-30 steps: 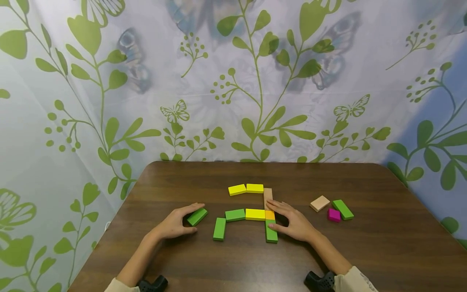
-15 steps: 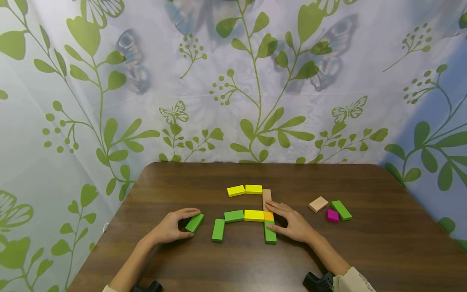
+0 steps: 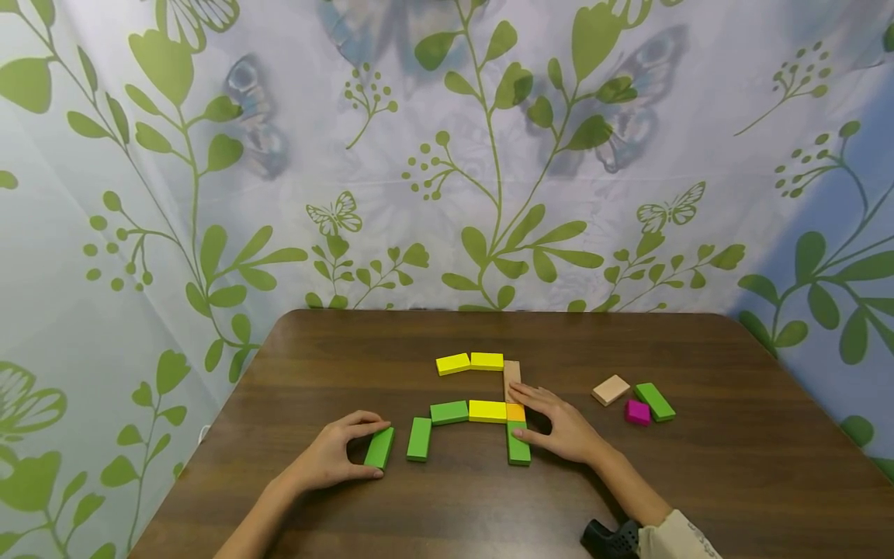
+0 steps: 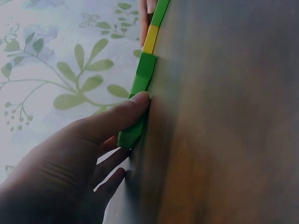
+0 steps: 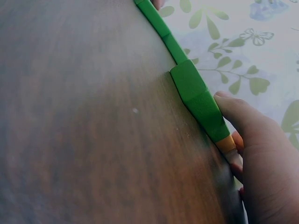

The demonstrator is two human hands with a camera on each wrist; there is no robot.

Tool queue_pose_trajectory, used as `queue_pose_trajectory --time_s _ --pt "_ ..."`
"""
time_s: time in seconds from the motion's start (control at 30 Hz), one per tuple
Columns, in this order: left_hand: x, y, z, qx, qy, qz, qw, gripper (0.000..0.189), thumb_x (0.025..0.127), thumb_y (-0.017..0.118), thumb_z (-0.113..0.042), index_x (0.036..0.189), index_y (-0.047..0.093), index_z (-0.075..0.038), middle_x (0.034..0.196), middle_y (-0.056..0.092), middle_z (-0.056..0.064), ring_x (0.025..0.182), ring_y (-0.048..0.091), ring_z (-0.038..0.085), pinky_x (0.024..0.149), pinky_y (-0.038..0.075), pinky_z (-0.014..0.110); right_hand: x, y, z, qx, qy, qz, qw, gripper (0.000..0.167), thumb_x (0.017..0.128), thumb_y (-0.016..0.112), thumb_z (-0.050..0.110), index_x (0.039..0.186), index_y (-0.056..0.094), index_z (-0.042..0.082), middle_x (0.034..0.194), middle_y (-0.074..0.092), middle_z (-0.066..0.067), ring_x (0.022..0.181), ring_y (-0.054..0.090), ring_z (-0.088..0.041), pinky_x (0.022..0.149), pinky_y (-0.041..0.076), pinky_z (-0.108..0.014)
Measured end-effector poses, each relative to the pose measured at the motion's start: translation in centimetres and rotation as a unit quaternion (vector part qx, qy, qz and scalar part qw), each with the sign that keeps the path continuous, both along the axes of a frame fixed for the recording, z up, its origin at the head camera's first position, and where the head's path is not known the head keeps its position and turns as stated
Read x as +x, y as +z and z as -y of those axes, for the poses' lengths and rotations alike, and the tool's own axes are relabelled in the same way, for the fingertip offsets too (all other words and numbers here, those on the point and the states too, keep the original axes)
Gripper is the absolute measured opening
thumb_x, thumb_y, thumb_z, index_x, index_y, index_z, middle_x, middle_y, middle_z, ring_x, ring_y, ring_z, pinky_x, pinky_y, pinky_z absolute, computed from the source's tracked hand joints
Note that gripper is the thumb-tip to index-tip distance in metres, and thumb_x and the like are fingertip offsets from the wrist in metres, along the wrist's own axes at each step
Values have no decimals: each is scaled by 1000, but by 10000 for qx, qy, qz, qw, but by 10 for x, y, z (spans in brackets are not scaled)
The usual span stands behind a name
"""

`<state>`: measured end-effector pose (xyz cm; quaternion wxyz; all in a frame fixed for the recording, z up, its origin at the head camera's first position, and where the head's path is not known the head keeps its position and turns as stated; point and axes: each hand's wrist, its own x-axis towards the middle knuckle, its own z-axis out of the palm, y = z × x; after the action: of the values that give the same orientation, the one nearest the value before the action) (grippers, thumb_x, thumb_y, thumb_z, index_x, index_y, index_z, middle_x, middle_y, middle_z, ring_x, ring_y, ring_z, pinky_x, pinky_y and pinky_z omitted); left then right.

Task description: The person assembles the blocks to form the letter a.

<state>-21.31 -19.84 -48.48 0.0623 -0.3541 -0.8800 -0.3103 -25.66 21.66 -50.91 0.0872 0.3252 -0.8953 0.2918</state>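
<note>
Green block point(image 3: 380, 448) in the head view: my left hand point(image 3: 334, 454) pinches it on the desk point(image 3: 447, 508), just beside another green block point(image 3: 419, 439). My right hand point(image 3: 564, 427) is spread wide, fingers partly covering the tan block point(image 3: 513, 376), thumb on a third green block point(image 3: 518, 454). My left forearm point(image 3: 261, 512) is cut off below.

From the left wrist, my thumb hides a stretch of green.

From the right wrist, most of my fingers are hidden.

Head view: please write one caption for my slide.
Left hand grips a green rectangular block; right hand touches a tan block.
</note>
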Motion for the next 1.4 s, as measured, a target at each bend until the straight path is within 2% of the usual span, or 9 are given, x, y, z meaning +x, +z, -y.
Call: queue_pose_trajectory --time_s 0.13,0.3,0.4,0.63,0.73,0.93,1.07,1.27,1.4 --pt "5 0 -5 -7 -72 -3 10000 66 69 80 -41 124 60 -12 119 52 -8 107 53 14 86 47 37 0 -1 -1 2 -1 0 10000 67 83 63 48 141 42 20 146 34 4 131 32 -31 103 26 -53" --pt "8 1 -8 -24 -18 196 9998 71 66 80 -45 127 57 -15 120 49 -12 109 51 13 88 46 38 0 1 -1 -12 0 6 10000 67 83 63 48 141 42 20 146 34 4 131 32 -32 102 26 -54" --pt "8 3 -6 -82 -111 339 9993 73 68 79 -45 129 54 -15 122 49 -10 111 50 14 89 45 39 0 2 0 -21 17 5 10000 67 83 63 48 140 42 19 146 35 3 131 32 -32 102 26 -55" --pt "10 12 6 -377 -415 1046 9929 71 73 79 -29 136 48 -13 128 48 -5 117 47 18 93 43 40 1 2 0 -14 51 -26 10000 67 83 63 47 140 43 18 146 35 3 130 33 -32 103 26 -54" --pt "9 14 9 -401 -455 1172 9913 71 74 78 -28 136 48 -13 130 48 -4 119 46 21 94 41 41 0 2 0 -3 33 -32 10000 67 83 63 47 140 43 19 146 35 3 130 33 -32 102 27 -54" --pt "7 10 8 -229 -426 926 9945 63 74 75 -41 129 56 -15 125 52 -6 115 50 20 91 43 41 0 2 0 4 -9 33 10000 67 83 63 48 141 42 20 146 35 3 131 32 -32 102 27 -55" --pt "5 7 6 -33 -491 788 9957 56 74 75 -42 123 60 -18 122 55 -7 112 52 18 91 44 39 1 3 0 -42 -34 75 10000 67 83 63 49 140 43 20 145 35 3 131 32 -33 102 27 -56" --pt "7 8 1 165 -583 614 9963 46 72 79 -29 113 64 -15 114 61 1 106 56 20 90 45 35 1 3 0 -27 -54 132 9999 67 83 62 49 140 43 20 146 35 3 131 32 -32 102 26 -56" --pt "13 20 -6 444 -829 587 9938 42 70 81 -15 107 65 -6 105 64 7 97 60 25 85 47 37 0 3 1 -22 -62 164 9998 67 83 62 50 140 43 20 145 35 3 131 32 -32 102 26 -56"
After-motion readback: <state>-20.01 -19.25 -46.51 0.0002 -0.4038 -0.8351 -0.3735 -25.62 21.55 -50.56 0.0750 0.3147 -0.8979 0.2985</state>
